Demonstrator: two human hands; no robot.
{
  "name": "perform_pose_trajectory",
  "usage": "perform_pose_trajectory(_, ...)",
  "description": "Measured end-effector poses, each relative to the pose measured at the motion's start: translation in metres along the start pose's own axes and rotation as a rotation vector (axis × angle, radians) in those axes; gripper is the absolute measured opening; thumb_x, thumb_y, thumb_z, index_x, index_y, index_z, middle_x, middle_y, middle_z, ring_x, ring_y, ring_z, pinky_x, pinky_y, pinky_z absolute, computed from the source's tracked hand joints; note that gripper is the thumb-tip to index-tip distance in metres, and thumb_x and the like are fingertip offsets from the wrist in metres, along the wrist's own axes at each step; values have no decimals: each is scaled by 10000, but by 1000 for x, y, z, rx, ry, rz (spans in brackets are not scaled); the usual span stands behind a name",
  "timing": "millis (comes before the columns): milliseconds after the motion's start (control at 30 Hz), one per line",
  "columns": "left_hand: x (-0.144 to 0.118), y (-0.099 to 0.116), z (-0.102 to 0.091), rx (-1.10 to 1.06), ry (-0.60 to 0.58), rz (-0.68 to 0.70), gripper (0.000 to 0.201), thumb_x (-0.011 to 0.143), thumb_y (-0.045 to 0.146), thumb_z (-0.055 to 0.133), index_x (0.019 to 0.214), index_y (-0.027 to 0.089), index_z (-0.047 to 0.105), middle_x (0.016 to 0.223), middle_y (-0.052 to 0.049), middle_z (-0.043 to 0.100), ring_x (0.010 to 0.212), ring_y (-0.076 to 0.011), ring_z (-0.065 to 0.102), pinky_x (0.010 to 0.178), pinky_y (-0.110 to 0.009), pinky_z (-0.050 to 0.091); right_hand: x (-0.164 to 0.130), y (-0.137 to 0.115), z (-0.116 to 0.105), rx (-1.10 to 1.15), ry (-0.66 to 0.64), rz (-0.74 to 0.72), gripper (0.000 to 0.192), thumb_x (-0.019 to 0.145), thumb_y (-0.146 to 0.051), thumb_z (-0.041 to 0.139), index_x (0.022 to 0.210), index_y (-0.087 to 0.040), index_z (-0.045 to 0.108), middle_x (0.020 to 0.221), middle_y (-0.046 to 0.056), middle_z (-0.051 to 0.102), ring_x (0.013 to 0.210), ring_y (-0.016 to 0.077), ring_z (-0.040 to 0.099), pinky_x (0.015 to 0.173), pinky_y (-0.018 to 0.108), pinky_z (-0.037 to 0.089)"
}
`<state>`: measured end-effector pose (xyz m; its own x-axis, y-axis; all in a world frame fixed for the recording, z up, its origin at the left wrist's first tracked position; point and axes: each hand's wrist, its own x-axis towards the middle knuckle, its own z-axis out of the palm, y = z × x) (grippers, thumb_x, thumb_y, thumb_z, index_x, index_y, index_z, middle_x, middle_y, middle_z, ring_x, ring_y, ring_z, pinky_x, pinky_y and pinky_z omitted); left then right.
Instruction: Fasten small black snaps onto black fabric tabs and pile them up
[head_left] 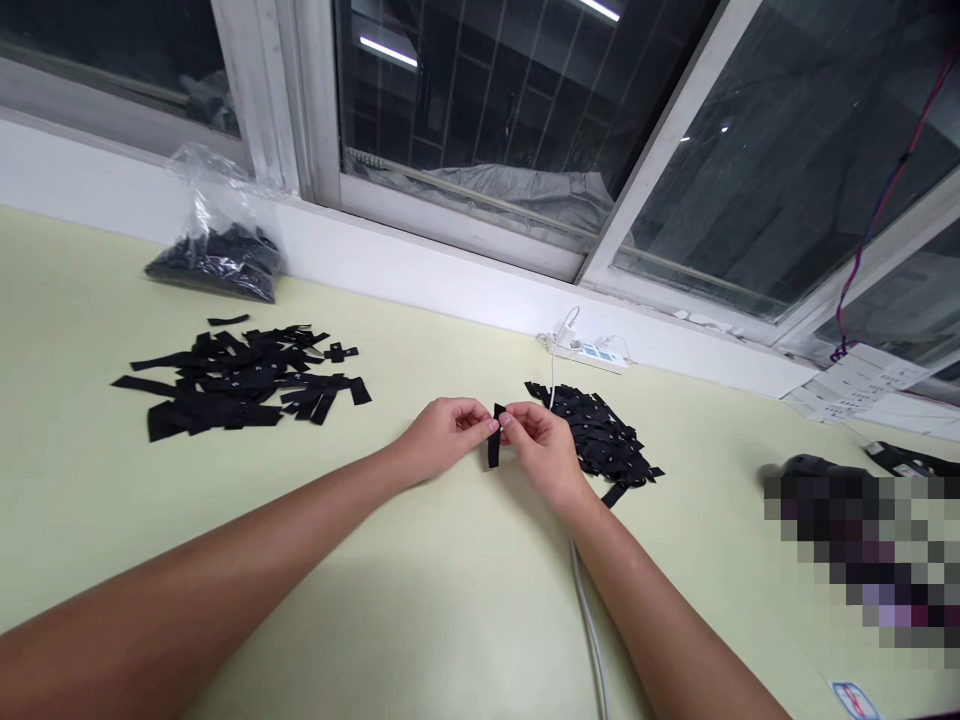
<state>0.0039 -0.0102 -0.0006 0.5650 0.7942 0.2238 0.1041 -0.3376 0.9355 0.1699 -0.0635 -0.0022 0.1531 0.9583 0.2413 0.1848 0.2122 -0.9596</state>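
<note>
Bare forearms reach over the pale table (450, 600); left hand (442, 435) and right hand (541, 450) both pinch one black fabric label (494, 440) (hanging upright) between two label piles.

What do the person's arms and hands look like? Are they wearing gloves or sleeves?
No gloves and no sleeves. Both forearms are bare all the way down the picture. The left hand and right hand are bare too, with no rings, watch or bracelet showing.

A pixelated block (862, 555) hides whatever sits at my far right. My fingertips (487, 424) cover the black strip's (493, 448) top end. The tiny white marks on the pile (600, 430), perhaps lettering, are unreadable.
</note>
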Motion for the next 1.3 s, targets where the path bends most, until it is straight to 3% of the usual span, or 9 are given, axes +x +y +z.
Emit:
perform_pose_trajectory(233, 0, -1, 1, -26, -19, 0, 221, 862, 385, 598, 816, 176, 652, 755, -8, 635, 713, -151, 566, 682, -279, 450, 1, -3, 2, 36, 26, -15, 252, 764, -384, 705, 899, -202, 594, 779, 11, 668, 631, 134, 607, 661, 294, 536)
perform_pose_trajectory(467, -1, 4, 1, -19, -20, -13, 213, 855, 372, 591, 786, 174, 631, 720, 3, 594, 685, -143, 534, 661, -279, 424, 0, -7, 4, 145, 48, 103, 277, 703, -357, 733, 871, -193, 587, 705, -27, 633, 580, 104, 563, 610, 260, 507)
perform_pose_trajectory(767, 0, 2, 2, 2, 31, -3, 199, 868, 378, 580, 834, 188, 628, 786, -10, 636, 704, -154, 572, 675, -291, 458, 2, -7, 4, 189, 100, 154, 336, 662, -373, 769, 874, -190, 585, 648, -42, 601, 513, 93, 523, 530, 249, 481)
perform_pose_trajectory(900, 0, -6, 1, 228, 153, 83, 159, 877, 306, 554, 935, 207, 664, 972, -55, 677, 888, -213, 614, 795, -348, 478, 6, -6, -3, 124, 217, 93, 338, 687, -399, 751, 887, -189, 575, 683, -31, 603, 549, 99, 538, 543, 252, 495)
perform_pose_trajectory(1033, -3, -11, 1, 564, 52, 213, 193, 874, 232, 525, 882, 227, 719, 983, -84, 683, 979, -275, 581, 863, -412, 445, 7, -5, -9, 32, 330, 27, 331, 721, -420, 719, 908, -190, 571, 735, -14, 603, 598, 116, 555, 561, 265, 504)
perform_pose_trajectory(1300, -1, -11, -1, 576, 33, 162, 247, 859, 188, 511, 725, 240, 712, 819, -73, 675, 861, -271, 570, 753, -381, 409, 7, -3, -9, 13, 319, 26, 348, 723, -433, 719, 921, -185, 576, 773, 3, 606, 629, 126, 557, 573, 274, 508)
